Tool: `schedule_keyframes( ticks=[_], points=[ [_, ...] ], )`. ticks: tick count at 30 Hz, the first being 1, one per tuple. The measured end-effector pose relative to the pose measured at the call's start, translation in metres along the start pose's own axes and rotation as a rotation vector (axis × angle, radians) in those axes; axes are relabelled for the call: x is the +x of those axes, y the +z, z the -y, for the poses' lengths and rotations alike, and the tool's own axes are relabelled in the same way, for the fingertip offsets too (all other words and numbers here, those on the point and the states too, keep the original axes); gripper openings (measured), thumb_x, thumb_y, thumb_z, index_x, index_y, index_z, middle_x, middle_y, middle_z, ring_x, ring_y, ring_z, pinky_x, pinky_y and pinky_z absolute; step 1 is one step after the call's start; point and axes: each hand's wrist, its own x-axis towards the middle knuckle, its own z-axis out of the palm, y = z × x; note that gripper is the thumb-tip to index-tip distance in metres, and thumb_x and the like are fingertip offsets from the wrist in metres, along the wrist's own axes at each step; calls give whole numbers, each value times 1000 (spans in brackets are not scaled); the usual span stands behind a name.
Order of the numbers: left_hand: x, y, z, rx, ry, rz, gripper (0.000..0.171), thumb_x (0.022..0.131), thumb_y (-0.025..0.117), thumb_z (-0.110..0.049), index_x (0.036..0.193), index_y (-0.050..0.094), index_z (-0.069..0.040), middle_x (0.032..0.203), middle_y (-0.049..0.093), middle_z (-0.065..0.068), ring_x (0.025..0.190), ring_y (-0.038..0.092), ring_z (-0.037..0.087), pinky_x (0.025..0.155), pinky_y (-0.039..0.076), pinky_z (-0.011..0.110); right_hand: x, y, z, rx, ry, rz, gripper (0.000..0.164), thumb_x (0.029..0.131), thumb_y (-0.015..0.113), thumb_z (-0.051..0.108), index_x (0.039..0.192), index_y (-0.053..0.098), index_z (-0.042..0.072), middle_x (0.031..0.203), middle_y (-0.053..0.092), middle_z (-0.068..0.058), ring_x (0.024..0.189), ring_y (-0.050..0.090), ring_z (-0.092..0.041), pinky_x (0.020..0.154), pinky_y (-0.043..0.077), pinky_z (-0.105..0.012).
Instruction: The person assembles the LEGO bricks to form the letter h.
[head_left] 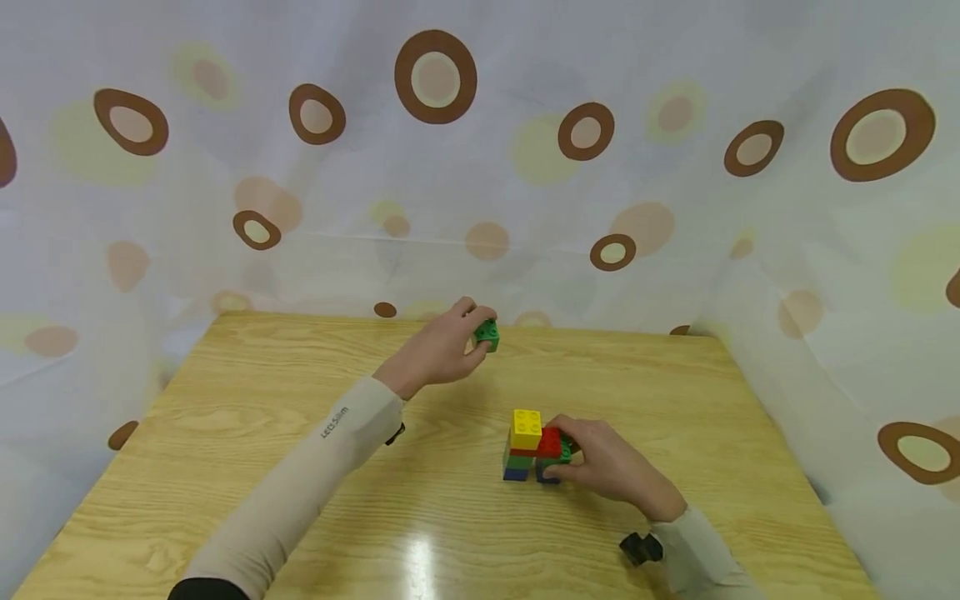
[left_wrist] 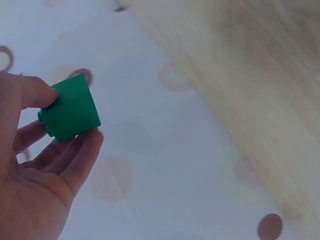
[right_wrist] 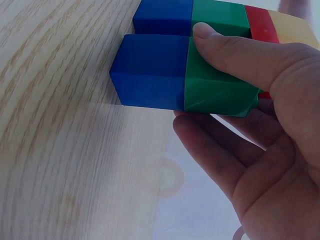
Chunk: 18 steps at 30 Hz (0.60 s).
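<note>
Over the far part of the table, my left hand (head_left: pixel 446 346) pinches a green toy brick (left_wrist: pixel 75 109) between thumb and fingertips, its studs facing the palm in the left wrist view. My right hand (head_left: pixel 606 463), lower and to the right, grips another green brick (right_wrist: pixel 220 87) with the thumb on one face and fingers on the opposite side. That brick is joined to a blue brick (right_wrist: pixel 150 70). Beside them in the same small build is a column of blue, green and red (head_left: pixel 550 442) with a yellow brick (head_left: pixel 527 428) on top. Fingers partly hide the build's right side.
The build stands on a wood-grain table (head_left: pixel 300 450). A pale curtain (head_left: pixel 480 192) with brown ring prints hangs behind the table's back edge and along the right side. Black straps (head_left: pixel 641 550) sit at the wrists.
</note>
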Motion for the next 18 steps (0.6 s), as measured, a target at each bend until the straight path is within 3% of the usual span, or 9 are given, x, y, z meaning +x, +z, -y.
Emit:
schedule_keyframes(
  ticks=[4,8,18],
  points=[
    [-11,-15,-21,-68,64,-4,35,103,59,-21,135,56,-9,118,54,7,90,54,18,80,51,30,-1,1,-1,5,10,1,44,87,82,25,121,61,8,107,72,-3,87,69,-11,76,60,-33],
    [-21,-23,-41,-134,131,61,33,103,60,-21,134,55,-10,119,56,6,94,58,18,82,53,29,-1,2,-1,21,11,-2,42,87,82,23,121,61,8,106,73,-3,87,69,-10,76,60,-33],
    [-33,-11,-67,-120,227,198,33,102,61,-21,132,55,-7,114,62,2,93,60,13,82,52,23,0,2,0,23,-17,-14,41,87,82,23,119,61,8,103,72,0,85,68,-6,75,60,-32]
  ],
)
